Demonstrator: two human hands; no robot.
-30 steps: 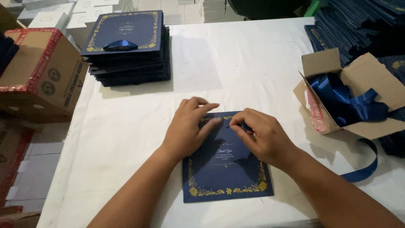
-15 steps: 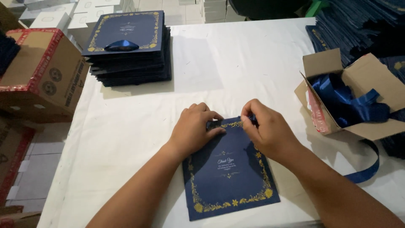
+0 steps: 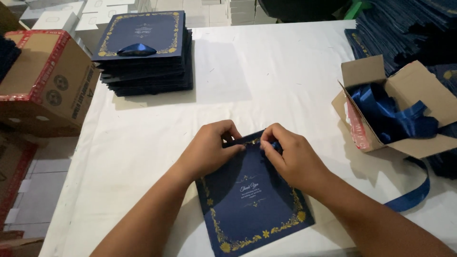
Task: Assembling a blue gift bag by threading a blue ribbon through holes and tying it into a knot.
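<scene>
Both hands pinned a navy bag's top edge, at six o'clock on the worktop.
Left hand [image 3: 209, 147] clenched, steadying the navy paper bag [image 3: 252, 200]; right hand [image 3: 290, 154] pinched its ribbon. Ribbon box [image 3: 404, 90] waited at three o'clock; finished stack [image 3: 143, 52] sat at eleven.

Navy bag [image 3: 252, 200] w/ gold floral border, white tablecloth [image 3: 266, 71], blue satin ribbon [image 3: 385, 114], brown box [image 3: 414, 95] w/ red trim
</scene>
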